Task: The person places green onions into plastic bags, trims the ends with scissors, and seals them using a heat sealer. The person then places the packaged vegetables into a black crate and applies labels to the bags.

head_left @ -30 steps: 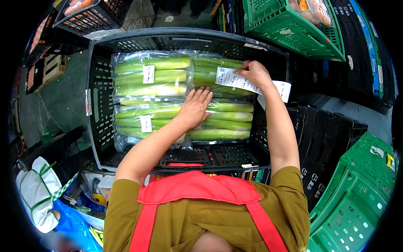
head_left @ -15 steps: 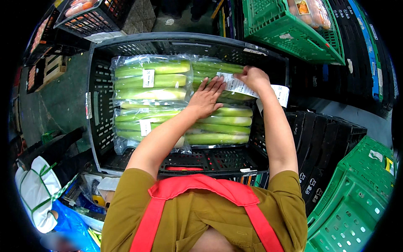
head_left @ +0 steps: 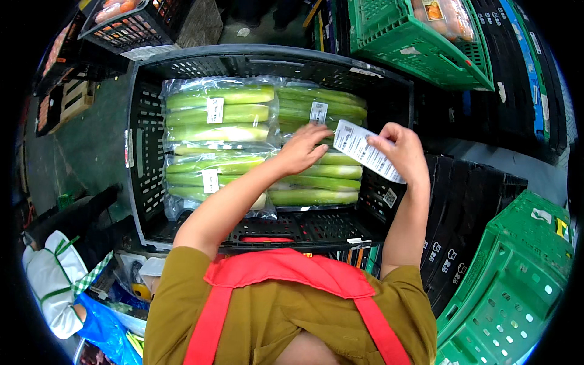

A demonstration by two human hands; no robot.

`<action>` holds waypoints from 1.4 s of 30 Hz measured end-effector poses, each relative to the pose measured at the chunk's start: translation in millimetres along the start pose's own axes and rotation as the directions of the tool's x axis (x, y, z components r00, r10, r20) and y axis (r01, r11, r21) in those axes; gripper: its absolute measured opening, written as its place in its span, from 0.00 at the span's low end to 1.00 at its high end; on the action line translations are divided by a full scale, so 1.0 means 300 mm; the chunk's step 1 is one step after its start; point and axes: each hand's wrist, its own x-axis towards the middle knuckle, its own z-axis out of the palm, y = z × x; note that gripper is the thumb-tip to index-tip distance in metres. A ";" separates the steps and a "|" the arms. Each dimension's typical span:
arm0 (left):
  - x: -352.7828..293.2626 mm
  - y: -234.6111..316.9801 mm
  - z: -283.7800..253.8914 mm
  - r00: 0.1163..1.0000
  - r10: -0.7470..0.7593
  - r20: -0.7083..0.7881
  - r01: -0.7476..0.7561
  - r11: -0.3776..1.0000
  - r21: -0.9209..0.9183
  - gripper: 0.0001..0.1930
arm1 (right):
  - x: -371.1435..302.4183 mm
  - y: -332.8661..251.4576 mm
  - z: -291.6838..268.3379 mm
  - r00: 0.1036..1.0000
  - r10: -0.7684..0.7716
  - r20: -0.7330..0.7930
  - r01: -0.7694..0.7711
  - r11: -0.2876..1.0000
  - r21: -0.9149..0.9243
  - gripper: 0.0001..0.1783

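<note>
Four bags of leeks show on top in one black crate, two by two; how many lie beneath cannot be told. Three bags bear a clear label each; the left arm and hand partly cover the lower two bags. The one label strip is above the right-hand bags, slanting down to the right, its lower end beyond the fingers. The right hand pinches it between thumb and bent fingers. The left hand has its fingers stretched out, thumb apart, blurred at the tips; they point at the strip's left end, near it, though contact cannot be told. One green crate is cut off at the top.
</note>
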 end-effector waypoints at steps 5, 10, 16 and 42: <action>-0.111 0.177 -0.037 0.884 -0.423 0.198 0.387 0.426 -0.818 0.13 | -0.103 -0.004 0.097 0.995 0.003 0.098 -0.011 0.997 0.081 0.16; -0.170 0.164 0.007 0.910 -0.373 0.179 0.357 0.491 -0.794 0.08 | -0.153 -0.044 0.114 0.991 -0.095 0.092 0.102 0.992 -0.071 0.16; -0.244 0.174 0.053 0.949 -0.282 0.138 0.275 0.533 -0.800 0.07 | -0.189 -0.070 0.175 0.927 -0.355 0.119 0.354 0.935 0.029 0.15; -0.168 0.163 0.050 0.819 -0.551 0.160 0.487 0.522 -0.700 0.06 | -0.156 -0.021 0.167 0.993 -0.078 0.094 0.104 0.940 -0.324 0.13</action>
